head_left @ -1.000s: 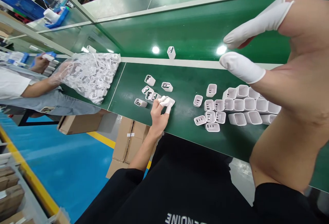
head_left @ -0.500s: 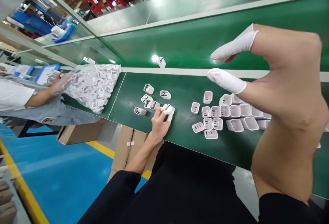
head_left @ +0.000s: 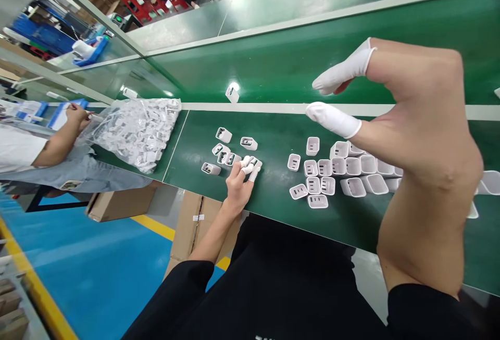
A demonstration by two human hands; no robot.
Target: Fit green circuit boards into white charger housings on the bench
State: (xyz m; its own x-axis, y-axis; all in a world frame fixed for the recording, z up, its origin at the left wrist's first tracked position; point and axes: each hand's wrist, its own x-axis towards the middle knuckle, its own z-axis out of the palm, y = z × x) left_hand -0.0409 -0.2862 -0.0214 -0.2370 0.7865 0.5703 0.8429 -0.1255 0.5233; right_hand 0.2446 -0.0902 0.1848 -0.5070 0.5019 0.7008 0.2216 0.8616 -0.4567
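Note:
My left hand [head_left: 239, 186], white finger cots on its fingertips, is closed on a white charger housing [head_left: 256, 162] at the near part of the green table. Just left of it several white charger housings with parts inside, such as this charger housing [head_left: 249, 143], stand or lie loosely. Close to the camera, my right hand [head_left: 414, 105] is raised with its capped thumb and finger apart and nothing between them. Beneath and left of it are several empty white charger shells [head_left: 313, 185] with slots in their bottoms, grouped tightly; the hand partly hides the group.
Along the table runs a pale rail [head_left: 269, 106], with a green belt [head_left: 273, 69] beyond it carrying one white housing [head_left: 232, 93]. At left lies a clear bag [head_left: 136, 129] of small white parts beside a co-worker's arm [head_left: 58, 145]. Cardboard boxes [head_left: 187, 225] stand below.
My right hand has shifted slightly left in view, still spread. My left hand keeps hold of the charger housing. The housing on the belt has moved left; the co-worker's hand has lifted from the bag.

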